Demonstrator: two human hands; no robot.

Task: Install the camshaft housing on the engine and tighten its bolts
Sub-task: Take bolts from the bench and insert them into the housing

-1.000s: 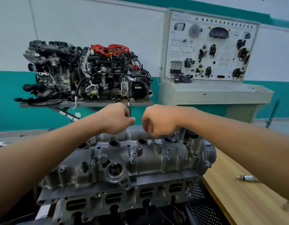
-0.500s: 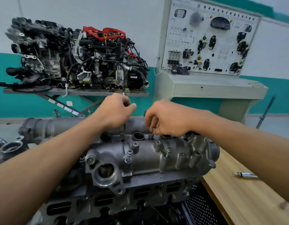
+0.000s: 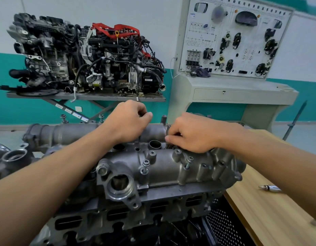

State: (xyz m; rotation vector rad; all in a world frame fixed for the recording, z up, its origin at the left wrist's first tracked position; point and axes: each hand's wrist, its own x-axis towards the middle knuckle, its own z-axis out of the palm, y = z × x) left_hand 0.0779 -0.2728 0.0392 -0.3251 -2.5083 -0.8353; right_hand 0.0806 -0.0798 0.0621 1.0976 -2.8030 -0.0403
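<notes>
1. The housing (image 3: 171, 167) sits on the engine (image 3: 118, 215) in the middle of the view; its near edge lies along the head below it; placing it looks done.
2. The left hand (image 3: 128, 121) has its fingers curled tight round a thin tool (image 3: 139, 139); the shaft stands about upright; its top pokes out above the knuckles and its lower end reaches the housing's top, just beside an open bore.
3. The right hand (image 3: 192, 134) rests on the far right part of the housing; its fingers are curled with the tips turned down; what they pinch, if anything, is hidden, so a bolt there cannot be confirmed.
4. Two bolts (image 3: 146, 163) on the near side stand proud, with shank showing under the heads; they look started but not run down; whether the other bolts are in or tight cannot be told.
5. By that reading the job is early in its fastening stage; the remaining bolts need seating, then all need final tightening, probably with a stouter tool than the one in hand.
6. A small metal bit (image 3: 270, 188) lies on the wooden bench (image 3: 277, 224) to the right, well apart from both hands.
</notes>
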